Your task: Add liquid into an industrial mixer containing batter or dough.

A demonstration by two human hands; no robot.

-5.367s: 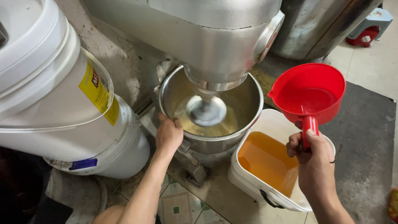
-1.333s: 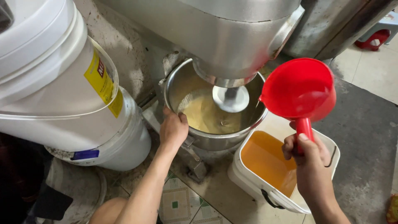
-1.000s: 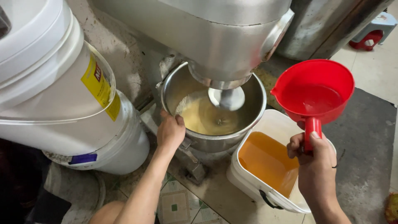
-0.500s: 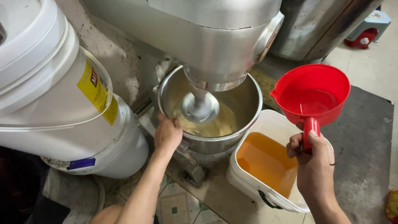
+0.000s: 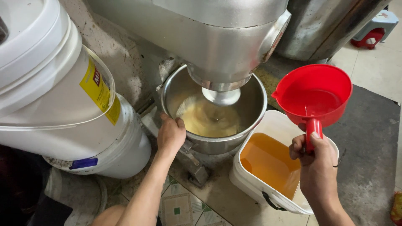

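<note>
Since half a second ago the beater (image 5: 220,96) inside the mixing bowl (image 5: 256,109) has swung from the bowl's left side toward its back, and the pale yellow batter (image 5: 208,120) now shows more plainly beneath it; both hands sit about where they were. At the bowl's near left rim rests the left hand (image 5: 170,134), fingers curled loosely over the steel edge, gripping nothing else. To the right of the bowl, the right hand (image 5: 317,167) is closed around the handle of a red scoop (image 5: 314,95), holding it upright with the handle pointing down toward the wrist and the cup level, a little amber liquid pooled inside. That scoop hangs just above a white tub of amber oil (image 5: 268,164), which stands touching the bowl's right flank. Of the two hands, the right is nearer the tub. Left of the bowl stand stacked white buckets (image 5: 63,104); the mixer head (image 5: 217,37) overhangs the bowl's middle, leaving only the front open.
</note>
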